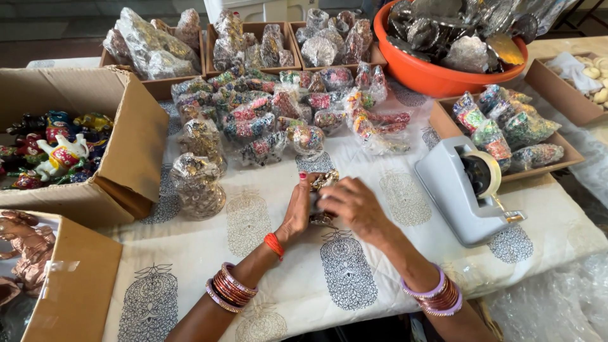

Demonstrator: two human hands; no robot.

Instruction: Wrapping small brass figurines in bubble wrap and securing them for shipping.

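Two hands closed round a small metallic figurine [324,183], left hand [297,212], right hand [351,206], between palms

Your two hands meet over the middle of the desk [380,278], the left hand [297,212] and right hand [354,206] closed around a small wrapped ornament [324,182]. To your right sits a tape dispenser [465,190], with a tray of wrapped pieces [506,130] behind it. Behind your hands lies a spread of wrapped figurines [278,107], and behind that stands a row of trays [253,44]. A basin [437,76] stands at the far right. At your left an open carton [120,145] holds figurines.
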